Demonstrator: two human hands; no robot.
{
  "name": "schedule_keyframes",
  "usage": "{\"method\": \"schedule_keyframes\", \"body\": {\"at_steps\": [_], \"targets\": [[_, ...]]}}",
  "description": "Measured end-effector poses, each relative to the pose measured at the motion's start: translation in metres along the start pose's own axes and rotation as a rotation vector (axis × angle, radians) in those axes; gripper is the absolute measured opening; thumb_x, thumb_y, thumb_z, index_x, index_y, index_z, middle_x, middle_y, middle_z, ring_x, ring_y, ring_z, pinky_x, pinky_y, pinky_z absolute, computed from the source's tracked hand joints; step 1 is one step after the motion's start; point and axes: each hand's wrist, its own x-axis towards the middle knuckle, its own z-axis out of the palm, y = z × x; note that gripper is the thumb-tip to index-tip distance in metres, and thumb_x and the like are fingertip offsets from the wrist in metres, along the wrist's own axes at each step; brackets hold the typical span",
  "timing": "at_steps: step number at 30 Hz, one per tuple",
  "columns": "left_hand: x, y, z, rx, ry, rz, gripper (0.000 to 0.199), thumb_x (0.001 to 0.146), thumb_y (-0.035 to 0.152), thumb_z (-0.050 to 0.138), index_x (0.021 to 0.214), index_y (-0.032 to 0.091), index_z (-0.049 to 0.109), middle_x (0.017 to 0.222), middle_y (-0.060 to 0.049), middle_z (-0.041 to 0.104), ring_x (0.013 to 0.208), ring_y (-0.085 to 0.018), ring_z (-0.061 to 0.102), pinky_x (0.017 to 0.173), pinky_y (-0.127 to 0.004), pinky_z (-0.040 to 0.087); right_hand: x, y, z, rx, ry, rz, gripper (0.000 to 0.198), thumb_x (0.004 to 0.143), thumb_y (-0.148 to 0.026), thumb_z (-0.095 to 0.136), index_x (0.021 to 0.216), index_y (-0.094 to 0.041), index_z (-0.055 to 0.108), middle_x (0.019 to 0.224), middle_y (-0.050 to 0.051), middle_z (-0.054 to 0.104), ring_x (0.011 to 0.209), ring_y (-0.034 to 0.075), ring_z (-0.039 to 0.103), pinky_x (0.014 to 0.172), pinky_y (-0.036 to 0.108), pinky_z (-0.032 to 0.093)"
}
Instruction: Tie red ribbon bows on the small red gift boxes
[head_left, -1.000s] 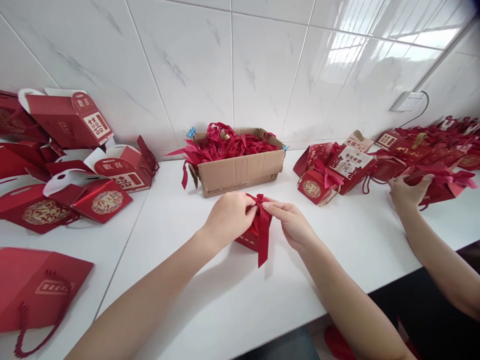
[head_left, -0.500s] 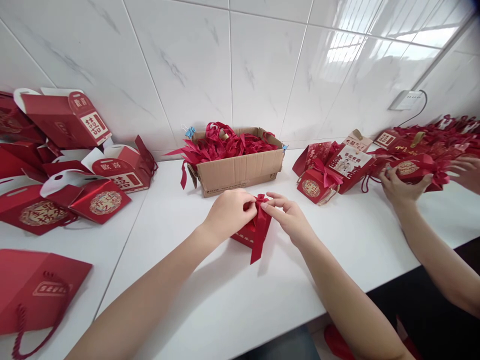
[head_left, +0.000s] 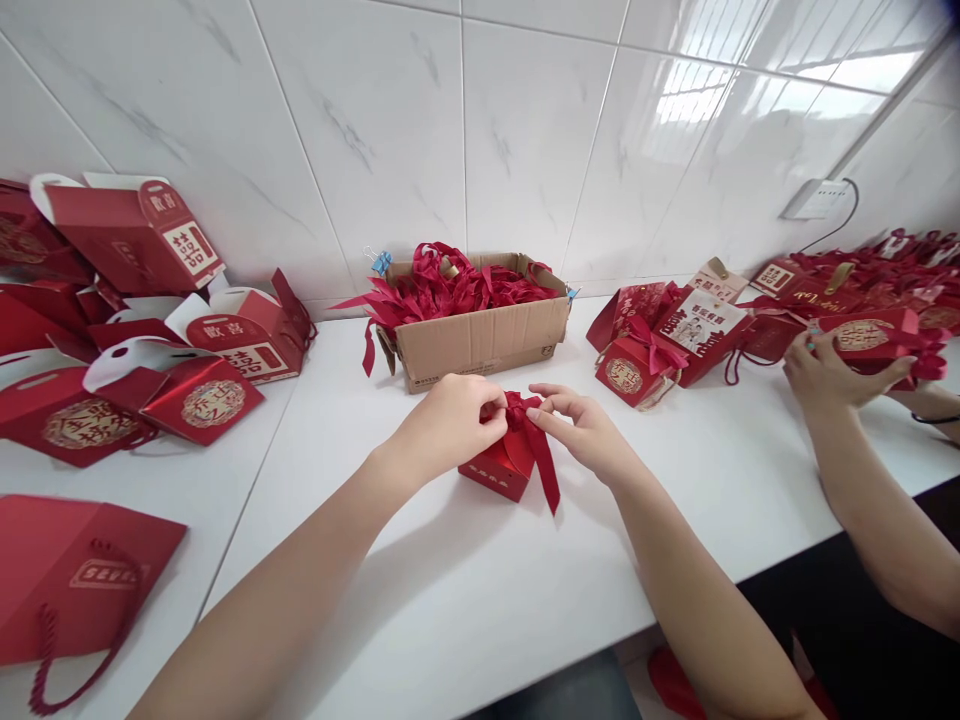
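A small red gift box [head_left: 496,470] stands on the white table in front of me, with a red ribbon [head_left: 546,470] tied in a bow at its top. My left hand [head_left: 457,415] pinches the left side of the bow between thumb and fingers. On the other side, my right hand [head_left: 581,425] has thumb and forefinger closed on the bow's right part. One ribbon tail hangs down over the box's right edge. The bow's knot is partly covered by my fingers.
Behind the gift box, a cardboard box [head_left: 484,345] holds many red ribbons. Red boxes [head_left: 202,405] are piled at left, and a red bag with a rope handle [head_left: 67,580] lies nearer. More gift boxes [head_left: 637,365] stand right, beside a co-worker's hand [head_left: 821,370] on another red box.
The ribbon tail has swung from the box's front to the right, baring the front face. The co-worker's hands and red box have shifted right.
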Motion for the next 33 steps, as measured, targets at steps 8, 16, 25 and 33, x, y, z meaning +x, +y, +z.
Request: {"method": "schedule_keyframes", "body": {"at_steps": [8, 16, 25, 33], "targets": [[0.001, 0.0, 0.0, 0.024, -0.007, 0.049, 0.02, 0.077, 0.015, 0.048, 0.069, 0.018, 0.066, 0.071, 0.0, 0.065, 0.062, -0.012, 0.057, 0.054, -0.024, 0.04, 0.008, 0.011, 0.003, 0.038, 0.187, -0.125, 0.025, 0.08, -0.046, 0.061, 0.079, -0.021, 0.058, 0.118, 0.009, 0.063, 0.111, 0.025, 0.057, 0.094, 0.042, 0.042], [0.002, -0.007, -0.001, -0.061, -0.082, 0.245, 0.024, 0.08, 0.011, 0.048, 0.078, 0.021, 0.07, 0.076, 0.002, 0.068, 0.067, -0.011, 0.059, 0.06, -0.021, 0.044, 0.011, 0.01, -0.001, 0.08, 0.036, -0.079, 0.047, 0.085, -0.06, 0.047, 0.091, -0.019, 0.07, 0.092, 0.006, 0.071, 0.08, 0.019, 0.065, 0.078, 0.034, 0.05], [0.001, -0.004, -0.003, 0.04, -0.134, 0.306, 0.022, 0.083, 0.013, 0.048, 0.069, 0.018, 0.065, 0.073, -0.001, 0.062, 0.064, -0.011, 0.056, 0.056, -0.022, 0.041, 0.0, -0.001, 0.001, -0.089, -0.015, -0.244, 0.029, 0.083, -0.047, 0.059, 0.084, -0.02, 0.07, 0.086, 0.004, 0.067, 0.074, 0.016, 0.057, 0.068, 0.03, 0.044], [-0.002, -0.001, -0.006, 0.155, -0.082, 0.241, 0.021, 0.083, 0.014, 0.047, 0.074, 0.018, 0.066, 0.074, 0.0, 0.063, 0.064, -0.012, 0.056, 0.055, -0.023, 0.039, 0.0, 0.004, 0.007, -0.009, 0.006, -0.147, 0.038, 0.091, -0.052, 0.044, 0.088, -0.02, 0.064, 0.086, 0.004, 0.066, 0.08, 0.018, 0.061, 0.071, 0.031, 0.047]]}}
